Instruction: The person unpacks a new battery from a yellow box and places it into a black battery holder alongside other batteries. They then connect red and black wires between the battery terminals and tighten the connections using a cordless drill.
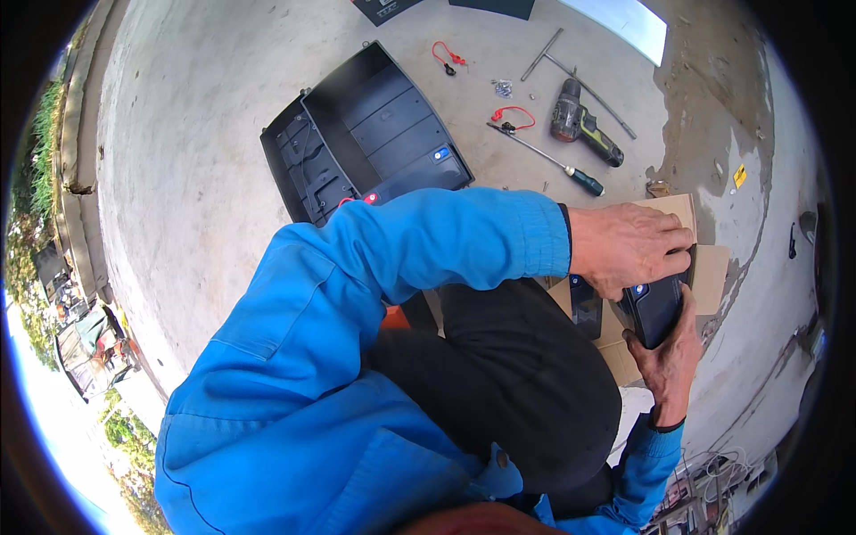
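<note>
The dark block [658, 319], a squarish casing with a blue-marked fitting near its upper left corner, was between the two hands at the mouth of an open cardboard carton [711, 278]; how deep it sat there could not be told. The right hand [670, 358] grasped its near end, thumb on the left side and fingers along the right. The left hand [629, 245] was curled over its far end, gripping from above (its fingertips were partly hidden). Just left of the grip, a second dark block [586, 308] lay within the carton, and the person's bent knee in black trousers [535, 383] came close on the nearer left. Beyond the grip and a little left, a screwdriver [571, 169] lay slantwise, its dark handle toward the hands, with a red and black lead [513, 117] beside its tip. Farther out lay a drill [584, 129], a T-shaped metal bar [590, 85] behind it, and a small clear bag [504, 88] of hardware. Well to the far left of the hands, an opened black case [348, 160] rested on the concrete floor [201, 178], with another red and black lead [448, 60] past its far right side.
</note>
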`<state>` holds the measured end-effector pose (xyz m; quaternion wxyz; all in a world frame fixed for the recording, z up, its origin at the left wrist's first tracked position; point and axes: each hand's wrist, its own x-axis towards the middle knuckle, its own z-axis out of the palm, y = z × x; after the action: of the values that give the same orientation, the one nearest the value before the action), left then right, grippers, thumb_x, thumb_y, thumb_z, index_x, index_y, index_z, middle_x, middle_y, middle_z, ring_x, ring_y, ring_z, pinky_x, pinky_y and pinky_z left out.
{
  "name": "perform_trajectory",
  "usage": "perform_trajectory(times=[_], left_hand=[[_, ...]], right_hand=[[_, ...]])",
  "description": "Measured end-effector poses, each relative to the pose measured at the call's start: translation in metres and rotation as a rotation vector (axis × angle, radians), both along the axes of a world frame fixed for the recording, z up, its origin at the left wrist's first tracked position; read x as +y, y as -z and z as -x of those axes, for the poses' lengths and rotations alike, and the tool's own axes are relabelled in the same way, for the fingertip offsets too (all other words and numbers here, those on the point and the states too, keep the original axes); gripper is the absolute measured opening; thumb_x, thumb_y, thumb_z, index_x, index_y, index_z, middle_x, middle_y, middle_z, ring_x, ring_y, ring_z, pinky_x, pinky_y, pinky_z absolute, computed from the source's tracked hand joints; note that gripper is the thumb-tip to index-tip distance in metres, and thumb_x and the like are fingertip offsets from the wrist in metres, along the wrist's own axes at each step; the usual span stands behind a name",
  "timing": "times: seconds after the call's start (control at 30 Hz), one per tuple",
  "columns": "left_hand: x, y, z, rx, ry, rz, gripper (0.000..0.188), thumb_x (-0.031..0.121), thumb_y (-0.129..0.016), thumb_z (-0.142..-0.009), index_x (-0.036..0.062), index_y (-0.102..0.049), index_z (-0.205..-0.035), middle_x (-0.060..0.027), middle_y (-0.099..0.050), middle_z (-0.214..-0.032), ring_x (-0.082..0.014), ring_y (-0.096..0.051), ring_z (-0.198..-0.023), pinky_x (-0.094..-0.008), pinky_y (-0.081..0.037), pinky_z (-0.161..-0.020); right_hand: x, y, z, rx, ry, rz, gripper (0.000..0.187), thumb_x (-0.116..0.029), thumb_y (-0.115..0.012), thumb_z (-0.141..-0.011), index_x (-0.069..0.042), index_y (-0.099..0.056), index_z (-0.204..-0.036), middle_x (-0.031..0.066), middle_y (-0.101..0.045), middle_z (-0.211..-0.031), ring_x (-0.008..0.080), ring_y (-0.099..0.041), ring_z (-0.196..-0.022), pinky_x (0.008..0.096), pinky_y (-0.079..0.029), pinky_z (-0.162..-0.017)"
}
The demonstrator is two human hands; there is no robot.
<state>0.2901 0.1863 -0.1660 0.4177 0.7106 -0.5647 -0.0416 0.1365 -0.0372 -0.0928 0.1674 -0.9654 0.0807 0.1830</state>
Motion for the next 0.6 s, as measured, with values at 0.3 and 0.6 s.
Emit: perform_trajectory(times=[0.3,0.6], left_hand=[[0.006,-0.007,0.009,0.010,0.066,-0.224,0.075,0.023,-0.098,-0.064,-0.0016,-0.066,-0.127,-0.0160,-0.069,-0.115,-0.0362,-0.078,-0.105,-0.0483,-0.065,-0.076],[0.230,-0.047,0.025,-0.062,-0.591,-0.151,0.081,0.030,-0.096,-0.074,0.0018,-0.063,-0.142,-0.0150,-0.070,-0.121,-0.0358,-0.078,-0.101,-0.0441,-0.065,-0.078]], right_hand=[[0.022,-0.023,-0.026,0.098,-0.169,0.217,0.093,-0.015,-0.096,-0.068,-0.008,-0.053,-0.150,0.0198,-0.075,-0.125,0.0465,-0.076,-0.109,0.0523,-0.063,-0.087],[0.188,-0.063,-0.155,-0.294,-0.932,0.165,0.076,-0.003,-0.092,-0.063,-0.009,-0.063,-0.133,0.0068,-0.071,-0.111,0.0314,-0.075,-0.100,0.0431,-0.063,-0.082]])
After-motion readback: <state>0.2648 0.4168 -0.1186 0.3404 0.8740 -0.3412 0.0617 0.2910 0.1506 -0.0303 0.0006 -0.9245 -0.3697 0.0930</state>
